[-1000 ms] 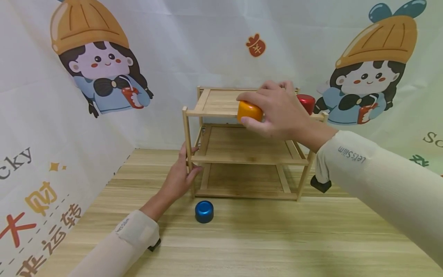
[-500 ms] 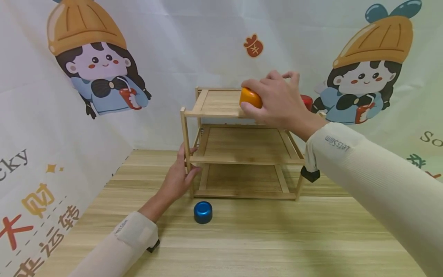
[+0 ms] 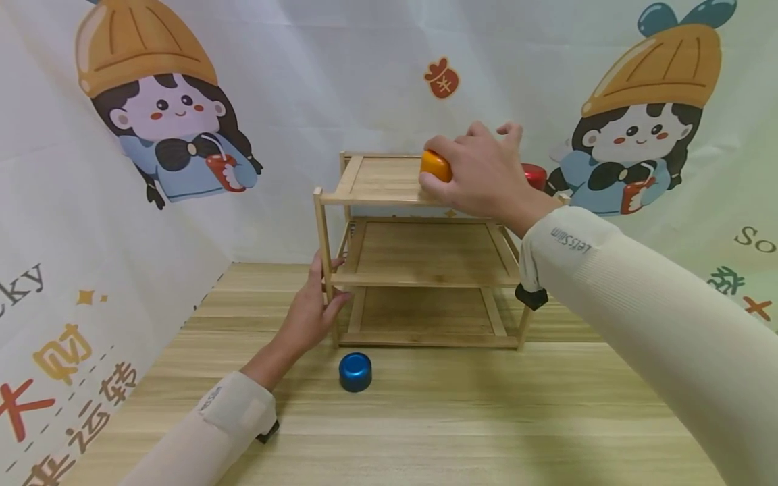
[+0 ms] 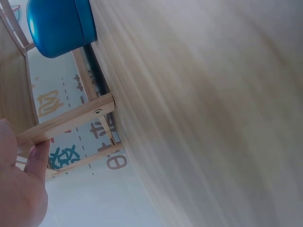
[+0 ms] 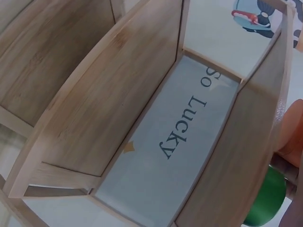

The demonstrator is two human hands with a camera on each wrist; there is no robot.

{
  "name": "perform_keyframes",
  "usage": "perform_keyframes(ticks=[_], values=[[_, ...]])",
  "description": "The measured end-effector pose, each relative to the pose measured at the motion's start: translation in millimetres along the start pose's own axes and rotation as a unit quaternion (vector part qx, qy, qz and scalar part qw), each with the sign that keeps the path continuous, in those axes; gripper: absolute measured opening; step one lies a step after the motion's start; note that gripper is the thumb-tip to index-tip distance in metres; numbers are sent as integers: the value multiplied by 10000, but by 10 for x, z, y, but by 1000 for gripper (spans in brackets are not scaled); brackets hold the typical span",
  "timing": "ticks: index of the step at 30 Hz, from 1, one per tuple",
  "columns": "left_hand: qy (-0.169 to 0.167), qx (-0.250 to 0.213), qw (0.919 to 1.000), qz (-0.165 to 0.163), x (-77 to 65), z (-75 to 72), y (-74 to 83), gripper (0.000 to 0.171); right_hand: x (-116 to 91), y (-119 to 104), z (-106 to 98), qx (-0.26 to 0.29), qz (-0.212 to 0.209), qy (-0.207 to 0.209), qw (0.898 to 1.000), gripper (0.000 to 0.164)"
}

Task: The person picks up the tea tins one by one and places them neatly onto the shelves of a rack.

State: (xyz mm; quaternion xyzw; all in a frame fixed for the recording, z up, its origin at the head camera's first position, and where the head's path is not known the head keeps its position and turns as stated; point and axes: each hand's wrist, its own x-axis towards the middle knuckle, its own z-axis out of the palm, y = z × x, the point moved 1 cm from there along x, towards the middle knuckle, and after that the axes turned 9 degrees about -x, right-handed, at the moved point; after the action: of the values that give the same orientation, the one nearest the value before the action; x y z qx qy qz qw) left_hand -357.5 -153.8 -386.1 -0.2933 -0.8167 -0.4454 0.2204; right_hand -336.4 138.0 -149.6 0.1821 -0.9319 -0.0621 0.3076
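Note:
My right hand (image 3: 486, 175) grips a small round orange tin (image 3: 435, 166) between thumb and fingers, close over the top shelf of a three-tier wooden rack (image 3: 425, 279). Just right of that hand, a red tin (image 3: 534, 176) shows partly behind the wrist. In the right wrist view a green tin (image 5: 267, 201) sits at the top shelf; the head view hides it behind my hand. My left hand (image 3: 308, 312) holds the rack's front left post, its thumb (image 4: 38, 158) beside the wood. A blue tin (image 3: 355, 372) stands on the table before the rack.
The rack stands on a pale wood-grain table (image 3: 462, 418) near a printed white backdrop (image 3: 292, 81). Its middle shelf (image 3: 434, 250) and bottom shelf (image 3: 425, 314) lie below my right forearm.
My right hand has lifted the orange tin from the top shelf's front edge up and back over the shelf. The left hand keeps its hold on the post; the blue tin stays put.

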Motion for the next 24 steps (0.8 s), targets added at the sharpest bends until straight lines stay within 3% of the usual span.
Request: perform_keyframes(ticks=[24], values=[[-15,52,10000,-11,-6,-17,31,84,43,-8,135,-385,-141,-254,9988,51]])
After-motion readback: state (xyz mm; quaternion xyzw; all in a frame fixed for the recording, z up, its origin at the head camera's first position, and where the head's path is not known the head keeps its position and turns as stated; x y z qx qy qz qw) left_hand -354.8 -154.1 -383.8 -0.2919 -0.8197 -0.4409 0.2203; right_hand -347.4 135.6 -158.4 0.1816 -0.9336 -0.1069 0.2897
